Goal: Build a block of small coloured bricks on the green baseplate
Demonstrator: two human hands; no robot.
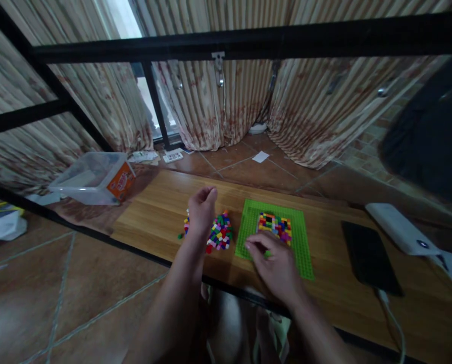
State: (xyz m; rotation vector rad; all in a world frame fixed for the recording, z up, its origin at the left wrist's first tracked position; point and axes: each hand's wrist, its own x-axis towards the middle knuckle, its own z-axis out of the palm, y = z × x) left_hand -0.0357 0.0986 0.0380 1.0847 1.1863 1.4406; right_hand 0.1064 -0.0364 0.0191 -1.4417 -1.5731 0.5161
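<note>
My left hand (203,210) is closed, raised over a pile of small coloured bricks (221,233) on the wooden bench; whatever its fingers may hold is hidden. My right hand (277,260) hovers at the near side of a green baseplate (303,247), thumb and fingers curled together. Anything pinched there is too small to make out. On the plate is a patch of multicoloured bricks (285,225) with dark squares in it, partly covered by my right hand. A lone green brick (180,236) lies at the left of the pile.
Right of the plate lie a black phone (369,258) with a white cable (390,313) and a white power bank (400,227). A clear plastic box (85,174) with an orange label stands beyond the bench's left end. A black metal bar (248,43) crosses before the curtains.
</note>
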